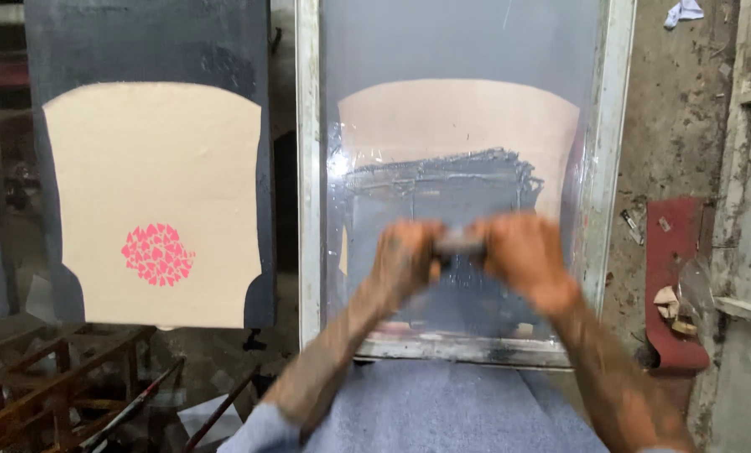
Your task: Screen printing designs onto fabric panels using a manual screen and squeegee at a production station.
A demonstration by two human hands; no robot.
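Note:
A white-framed printing screen [310, 168] lies over a beige fabric panel [459, 113] on a dark board. Grey ink [442, 180] is smeared across the mesh. My left hand [405, 260] and my right hand [522, 252] are both closed on a dark squeegee handle [461, 245] that rests on the mesh near the middle of the screen. Both hands are blurred by motion. The blade under the handle is hidden by my fingers.
To the left, a second beige fabric panel [153, 201] carries a pink cluster of hearts [158, 254]. A wooden rack [48, 386] stands lower left. At the right are a red board [675, 277] with scraps and a stained wall [686, 126].

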